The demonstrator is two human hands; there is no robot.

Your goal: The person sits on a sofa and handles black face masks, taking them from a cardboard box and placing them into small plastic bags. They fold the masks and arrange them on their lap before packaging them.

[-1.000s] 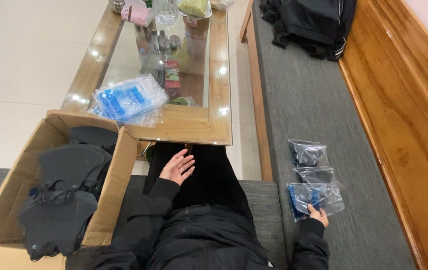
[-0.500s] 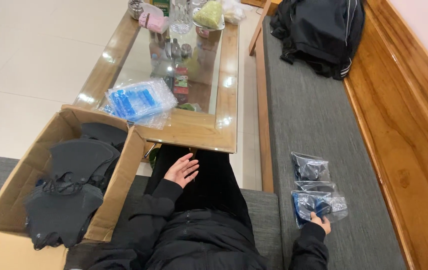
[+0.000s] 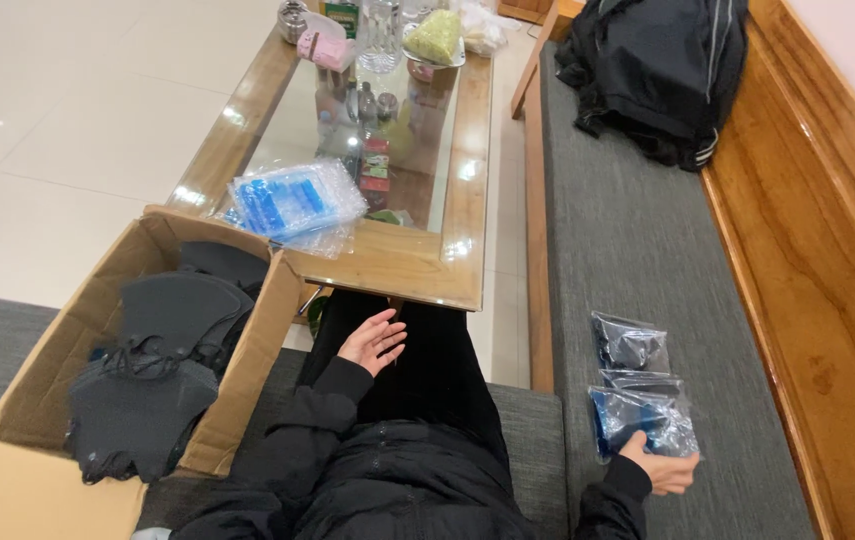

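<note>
Here the right hand (image 3: 659, 468) apparently grips a packet (image 3: 640, 420); left hand (image 3: 373, 342) lies wide open.

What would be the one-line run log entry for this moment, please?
left hand: open, resting on lap | right hand: touching nearest plastic packet on grey bench | cardboard box: open

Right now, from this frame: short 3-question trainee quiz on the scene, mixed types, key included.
1. True or false: the left hand holds a clear plastic packet.
2. Which hand touches the clear plastic packets with dark blue contents on the grey bench cushion? A left, B right.
3. What holds the dark grey moulded pieces?

Key:
1. False; it rests open-palmed on the lap.
2. B, the right hand.
3. The open brown cardboard box.
</note>
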